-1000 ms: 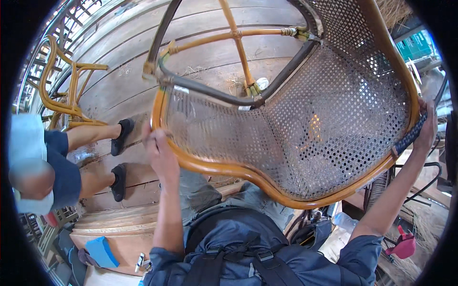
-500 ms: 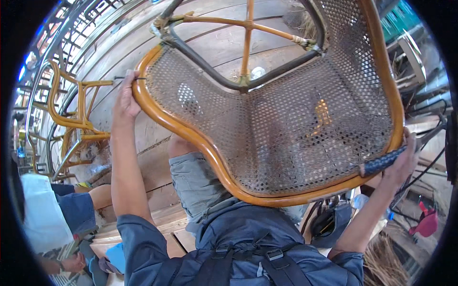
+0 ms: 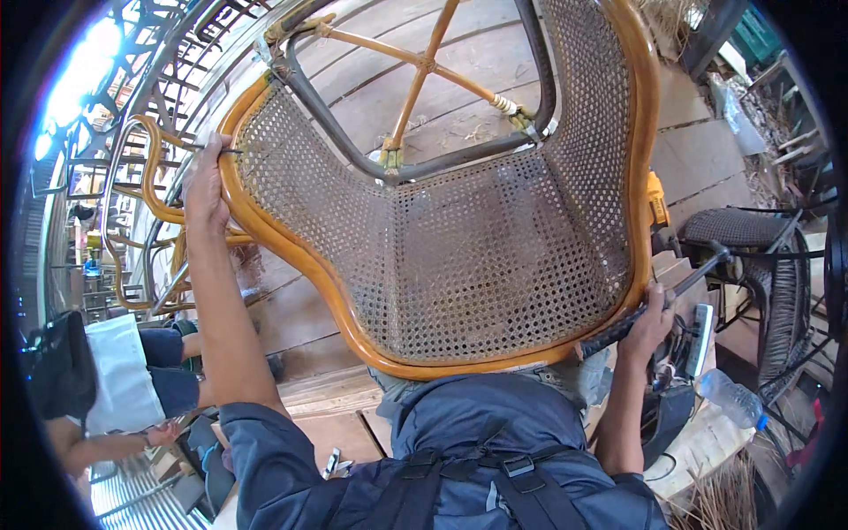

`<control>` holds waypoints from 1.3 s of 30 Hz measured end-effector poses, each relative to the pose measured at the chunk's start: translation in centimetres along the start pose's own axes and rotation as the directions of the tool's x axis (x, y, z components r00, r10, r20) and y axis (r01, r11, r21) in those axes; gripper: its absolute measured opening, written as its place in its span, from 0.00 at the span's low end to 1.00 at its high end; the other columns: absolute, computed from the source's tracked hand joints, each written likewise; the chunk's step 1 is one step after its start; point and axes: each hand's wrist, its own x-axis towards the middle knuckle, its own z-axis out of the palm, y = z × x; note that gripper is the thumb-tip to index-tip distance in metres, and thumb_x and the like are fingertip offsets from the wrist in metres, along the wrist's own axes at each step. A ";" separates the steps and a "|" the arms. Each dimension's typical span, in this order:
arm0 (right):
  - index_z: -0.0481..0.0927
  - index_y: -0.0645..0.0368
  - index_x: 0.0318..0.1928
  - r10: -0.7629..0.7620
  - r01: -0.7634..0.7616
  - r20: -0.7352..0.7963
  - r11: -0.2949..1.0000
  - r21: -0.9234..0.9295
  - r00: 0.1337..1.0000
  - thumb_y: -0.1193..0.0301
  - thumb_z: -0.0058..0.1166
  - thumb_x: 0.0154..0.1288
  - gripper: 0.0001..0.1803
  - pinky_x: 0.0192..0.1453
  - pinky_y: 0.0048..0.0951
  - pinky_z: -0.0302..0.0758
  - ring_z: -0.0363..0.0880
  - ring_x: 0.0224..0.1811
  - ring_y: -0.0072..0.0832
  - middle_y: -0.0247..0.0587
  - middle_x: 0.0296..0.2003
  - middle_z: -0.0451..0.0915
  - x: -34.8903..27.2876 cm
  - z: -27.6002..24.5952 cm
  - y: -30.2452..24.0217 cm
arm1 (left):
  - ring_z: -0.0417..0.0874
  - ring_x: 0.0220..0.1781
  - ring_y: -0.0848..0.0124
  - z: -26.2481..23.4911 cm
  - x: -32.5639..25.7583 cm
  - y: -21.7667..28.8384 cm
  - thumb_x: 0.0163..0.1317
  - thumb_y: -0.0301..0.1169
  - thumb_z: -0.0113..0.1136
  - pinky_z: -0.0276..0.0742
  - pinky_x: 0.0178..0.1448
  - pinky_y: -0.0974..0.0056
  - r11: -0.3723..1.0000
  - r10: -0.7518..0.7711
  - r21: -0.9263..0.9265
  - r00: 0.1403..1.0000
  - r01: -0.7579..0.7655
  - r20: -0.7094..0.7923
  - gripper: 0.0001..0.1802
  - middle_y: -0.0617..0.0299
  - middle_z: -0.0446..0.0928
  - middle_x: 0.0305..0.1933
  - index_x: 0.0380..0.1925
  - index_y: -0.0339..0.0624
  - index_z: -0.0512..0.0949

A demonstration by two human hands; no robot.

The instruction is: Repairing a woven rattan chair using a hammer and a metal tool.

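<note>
We see a large rattan chair frame (image 3: 459, 256) with a woven cane mesh seat and back, held up in front of the wearer and filling most of the view — its orange-brown rim curves from upper left down across the middle and up the right side. Behind the frame lies a wooden plank floor (image 3: 707, 159). Left of the frame stand more bent rattan frames (image 3: 150, 185), bare of mesh. Below and left of the frame sits another person (image 3: 132, 371) in a white top and dark shorts. Right of the frame is a dark woven chair (image 3: 742, 231).

The left hand (image 3: 205, 181) is at the frame's upper-left rim, fingers curled and clamped around the rim. The right hand (image 3: 652, 320) is at the frame's lower-right edge, fingers wrapped shut on a dark wrapped handle (image 3: 609, 334) just under the rim.

Lower right of the frame lies a clear plastic bottle (image 3: 731, 399) on its side — its label is too small to tell. Near the frame's right edge shows a small yellow tool (image 3: 657, 196).
</note>
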 end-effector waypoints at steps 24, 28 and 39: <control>0.71 0.62 0.47 0.339 0.231 0.582 0.684 -0.692 0.739 0.67 0.58 0.60 0.18 0.33 0.29 0.70 0.70 0.26 0.25 0.37 0.25 0.71 -2.2 9.9 -2.4 | 0.81 0.34 0.48 36.8 -10.5 -20.4 0.64 0.40 0.53 0.72 0.37 0.55 0.987 -0.155 0.104 0.856 0.119 0.493 0.17 0.44 0.79 0.31 0.34 0.37 0.80; 0.70 0.62 0.51 0.322 0.336 0.618 0.617 -0.712 0.718 0.68 0.58 0.60 0.21 0.37 0.34 0.72 0.75 0.29 0.36 0.47 0.28 0.74 -2.2 11.7 -2.1 | 0.80 0.34 0.47 40.2 -10.2 -22.4 0.65 0.42 0.52 0.73 0.38 0.54 0.986 -0.165 0.053 0.854 0.160 0.493 0.18 0.45 0.79 0.31 0.34 0.36 0.80; 0.71 0.61 0.51 0.479 0.165 0.520 0.603 -0.780 0.707 0.68 0.55 0.62 0.18 0.33 0.32 0.73 0.76 0.25 0.32 0.44 0.24 0.74 -1.3 10.9 -0.2 | 0.81 0.30 0.55 41.2 -10.9 -22.2 0.65 0.44 0.52 0.73 0.35 0.57 0.992 -0.112 0.108 0.884 0.070 0.454 0.19 0.50 0.78 0.28 0.30 0.40 0.80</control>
